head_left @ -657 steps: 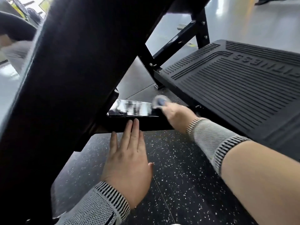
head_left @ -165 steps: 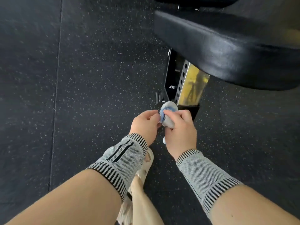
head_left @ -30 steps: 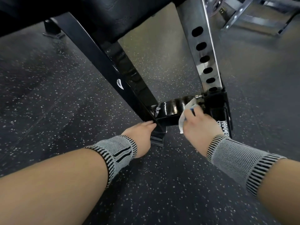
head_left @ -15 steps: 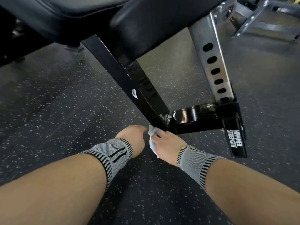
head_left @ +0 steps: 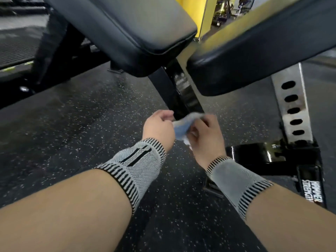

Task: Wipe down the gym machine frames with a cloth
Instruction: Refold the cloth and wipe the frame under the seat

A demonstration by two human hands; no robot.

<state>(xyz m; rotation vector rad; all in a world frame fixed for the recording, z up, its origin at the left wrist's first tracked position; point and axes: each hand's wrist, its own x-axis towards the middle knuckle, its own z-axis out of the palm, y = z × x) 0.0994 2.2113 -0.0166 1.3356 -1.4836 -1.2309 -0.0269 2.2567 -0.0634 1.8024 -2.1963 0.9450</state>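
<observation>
Holding a bunched blue-white cloth [head_left: 181, 125], R hand [head_left: 205, 137] has its grip curled round it, just below the black frame post [head_left: 174, 91]. L hand [head_left: 158, 127] touches cloth's edge, fingers curled; grip unclear.

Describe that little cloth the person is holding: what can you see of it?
The cloth is small, soft and crumpled, pale white with a blue patch. The right hand pinches it; the left hand is curled beside its left edge, whether touching is unclear. It is bunched in front of the foot of the black frame post. Motion blur hides its weave.
</observation>
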